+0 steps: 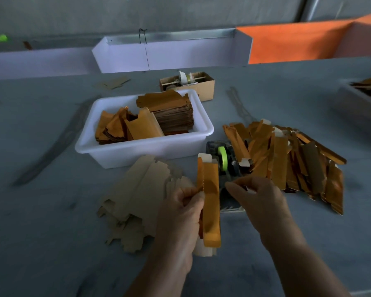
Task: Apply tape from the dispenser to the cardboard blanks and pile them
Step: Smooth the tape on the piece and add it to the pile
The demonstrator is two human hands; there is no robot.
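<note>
Over grey table, left hand grips folded blank upright.

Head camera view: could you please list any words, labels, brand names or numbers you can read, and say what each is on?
None can be read.
Tape dispenser: no legible marking.
Folded gold blank in the left hand: plain.
White tub: unmarked.
Small cardboard box: too blurred to tell.

The left hand grips a long, folded orange-gold cardboard blank upright over the grey surface. The right hand pinches something pale, perhaps tape, at the dark dispenser with its green tape roll. A heap of folded gold blanks lies beside it.
</note>
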